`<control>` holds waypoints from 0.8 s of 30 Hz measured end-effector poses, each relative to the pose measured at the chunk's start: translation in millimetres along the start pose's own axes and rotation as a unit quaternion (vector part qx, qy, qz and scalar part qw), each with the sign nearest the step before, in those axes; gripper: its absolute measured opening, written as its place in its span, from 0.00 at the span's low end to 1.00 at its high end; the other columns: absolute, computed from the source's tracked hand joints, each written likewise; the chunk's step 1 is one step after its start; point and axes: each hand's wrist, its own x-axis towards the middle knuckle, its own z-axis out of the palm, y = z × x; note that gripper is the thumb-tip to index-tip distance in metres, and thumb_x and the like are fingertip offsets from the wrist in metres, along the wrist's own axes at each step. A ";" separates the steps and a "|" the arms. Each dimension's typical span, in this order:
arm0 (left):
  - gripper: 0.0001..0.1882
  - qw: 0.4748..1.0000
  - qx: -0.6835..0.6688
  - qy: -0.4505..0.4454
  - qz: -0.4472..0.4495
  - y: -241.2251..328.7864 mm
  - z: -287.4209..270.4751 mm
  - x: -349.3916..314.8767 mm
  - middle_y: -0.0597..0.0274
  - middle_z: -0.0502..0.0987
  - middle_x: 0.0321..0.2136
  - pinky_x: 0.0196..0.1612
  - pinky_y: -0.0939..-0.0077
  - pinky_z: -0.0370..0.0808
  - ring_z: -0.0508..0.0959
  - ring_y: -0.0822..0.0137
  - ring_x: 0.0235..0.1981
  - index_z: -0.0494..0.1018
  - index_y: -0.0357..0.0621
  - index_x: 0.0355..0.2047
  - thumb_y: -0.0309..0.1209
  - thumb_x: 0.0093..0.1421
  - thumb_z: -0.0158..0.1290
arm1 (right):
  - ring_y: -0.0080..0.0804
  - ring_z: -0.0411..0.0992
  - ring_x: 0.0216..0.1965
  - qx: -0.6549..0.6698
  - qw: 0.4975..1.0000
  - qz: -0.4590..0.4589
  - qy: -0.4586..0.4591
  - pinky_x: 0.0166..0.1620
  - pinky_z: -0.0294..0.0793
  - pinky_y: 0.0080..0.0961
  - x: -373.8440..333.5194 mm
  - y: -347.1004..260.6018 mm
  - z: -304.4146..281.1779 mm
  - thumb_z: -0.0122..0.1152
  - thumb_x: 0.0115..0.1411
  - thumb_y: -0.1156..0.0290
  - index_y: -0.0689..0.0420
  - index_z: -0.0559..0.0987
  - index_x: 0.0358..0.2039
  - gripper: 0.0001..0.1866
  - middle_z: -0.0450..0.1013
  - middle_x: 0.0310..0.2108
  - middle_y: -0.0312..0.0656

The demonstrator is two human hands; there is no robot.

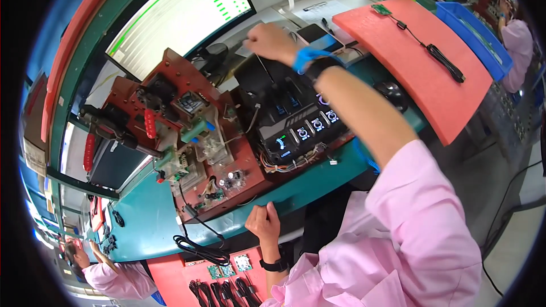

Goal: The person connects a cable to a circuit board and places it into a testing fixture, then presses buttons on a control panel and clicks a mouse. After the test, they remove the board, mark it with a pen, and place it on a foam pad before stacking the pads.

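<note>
My right hand (272, 41), with a blue strap and a black band at its wrist, reaches over a black control unit (293, 136) with lit round knobs. Its fingers are closed by the top of a thin rod (265, 68) that rises from the unit; whether they grip it is hidden. At the bench's near edge, my left hand (264, 225) is curled into a fist, with no object showing in it. Left of the unit stands a red test fixture (236, 165) with red-handled clamps (149, 123) and a green circuit board (173, 162), wired to a black cable (199, 249).
A monitor (182, 17) stands behind the fixture. To the right are a mouse (391, 95), a red board (409, 62) bearing a cabled circuit board, and a blue tray (475, 40). Several coiled cables (224, 293) lie near me. Other people (119, 278) work at far left and right.
</note>
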 end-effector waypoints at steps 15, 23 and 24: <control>0.19 0.999 -0.012 0.002 0.037 -2.7 -0.2 -5.1 0.53 0.56 0.10 0.15 0.63 0.51 0.58 0.54 0.11 0.54 0.37 0.11 0.25 0.55 0.48 | 0.46 0.65 0.43 -0.211 0.961 0.141 0.106 0.44 0.67 0.35 -266.8 41.7 -124.3 0.58 0.46 0.67 0.54 0.69 0.42 0.20 0.64 0.44 0.46; 0.17 1.000 -0.005 0.018 0.015 0.3 7.1 -2.9 0.53 0.59 0.11 0.16 0.66 0.55 0.61 0.56 0.12 0.59 0.34 0.14 0.27 0.57 0.47 | 0.42 0.67 0.37 -0.250 0.955 0.158 0.015 0.41 0.68 0.34 -270.9 56.2 -133.0 0.59 0.46 0.67 0.50 0.71 0.41 0.19 0.64 0.45 0.45; 0.17 0.999 -0.011 0.041 0.016 2.6 8.5 -1.4 0.54 0.59 0.11 0.16 0.67 0.55 0.61 0.56 0.12 0.59 0.34 0.14 0.27 0.58 0.46 | 0.42 0.67 0.36 -0.241 0.958 0.153 0.013 0.41 0.69 0.34 -270.4 58.5 -133.2 0.59 0.46 0.66 0.49 0.71 0.41 0.19 0.64 0.45 0.45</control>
